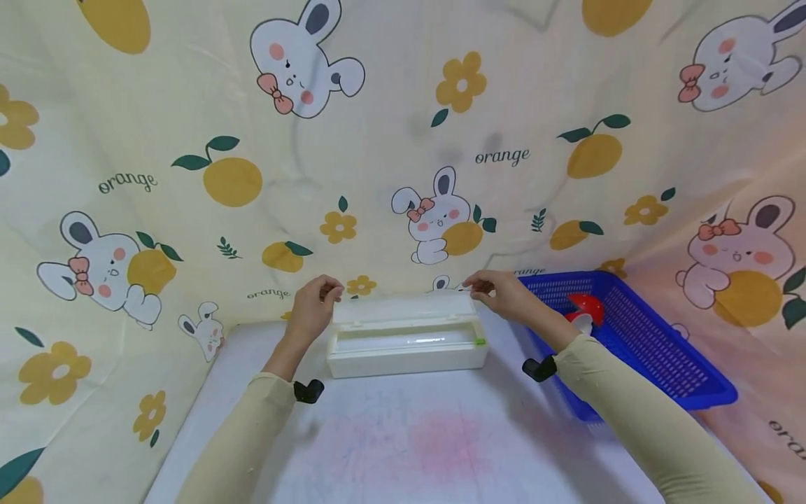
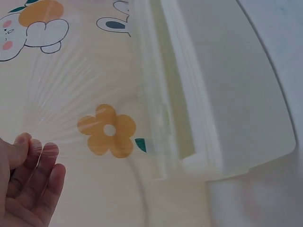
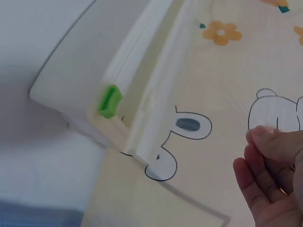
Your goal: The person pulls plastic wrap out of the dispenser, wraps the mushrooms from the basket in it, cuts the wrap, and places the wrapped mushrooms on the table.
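A long white cling film dispenser (image 1: 406,360) lies across the table with its lid (image 1: 403,308) raised. Inside sits a roll of film (image 1: 409,341), and a small green slider (image 3: 111,101) is at the box's right end. Clear cling film (image 2: 61,94) stretches up behind the box, creased in fan-like lines toward my left hand (image 1: 313,308). That hand pinches the film's left corner between thumb and fingertips (image 2: 35,144). My right hand (image 1: 500,297) pinches the other corner, thumb against forefinger (image 3: 258,135). Both hands are raised, one beyond each end of the lid.
To the right stands a blue plastic basket (image 1: 676,360) with a red and white item (image 1: 587,306) in it. Behind the table hangs a printed cloth (image 1: 378,154) with rabbits and oranges. The white tabletop (image 1: 378,448) has a faint pink stain.
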The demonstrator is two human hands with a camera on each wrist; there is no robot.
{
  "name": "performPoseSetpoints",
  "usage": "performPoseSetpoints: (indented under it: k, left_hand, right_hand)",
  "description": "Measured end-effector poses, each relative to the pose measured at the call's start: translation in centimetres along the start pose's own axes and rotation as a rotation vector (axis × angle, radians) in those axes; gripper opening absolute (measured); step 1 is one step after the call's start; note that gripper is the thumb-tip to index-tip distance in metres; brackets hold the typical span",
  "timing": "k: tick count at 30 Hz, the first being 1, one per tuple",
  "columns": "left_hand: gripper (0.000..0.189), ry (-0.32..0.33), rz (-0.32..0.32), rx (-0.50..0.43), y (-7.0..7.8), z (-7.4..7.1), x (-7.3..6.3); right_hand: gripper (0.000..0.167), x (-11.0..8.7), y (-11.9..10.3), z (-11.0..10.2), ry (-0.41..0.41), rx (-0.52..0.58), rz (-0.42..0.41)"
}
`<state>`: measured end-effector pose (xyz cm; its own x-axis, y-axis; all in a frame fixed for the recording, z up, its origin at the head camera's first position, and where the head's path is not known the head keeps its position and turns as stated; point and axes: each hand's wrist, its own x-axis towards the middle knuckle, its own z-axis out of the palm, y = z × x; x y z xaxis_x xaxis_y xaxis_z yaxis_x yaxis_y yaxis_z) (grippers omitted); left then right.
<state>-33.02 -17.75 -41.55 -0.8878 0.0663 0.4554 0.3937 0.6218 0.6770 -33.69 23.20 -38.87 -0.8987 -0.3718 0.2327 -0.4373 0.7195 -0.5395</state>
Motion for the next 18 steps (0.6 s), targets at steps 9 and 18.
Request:
performPoseSetpoints:
  k: [9,18]
  left_hand:
    - [0.012,0.034,0.031,-0.002,0.9,-0.7,0.5]
    - [0.012,0.063,0.055,-0.001,1.7,-1.8,1.0]
  right_hand:
    - [0.011,0.2,-0.6,-1.1,0.091,-0.018,0.001]
    - [0.011,0.7,-1.3,-1.9,0.166,-0.012,-0.041]
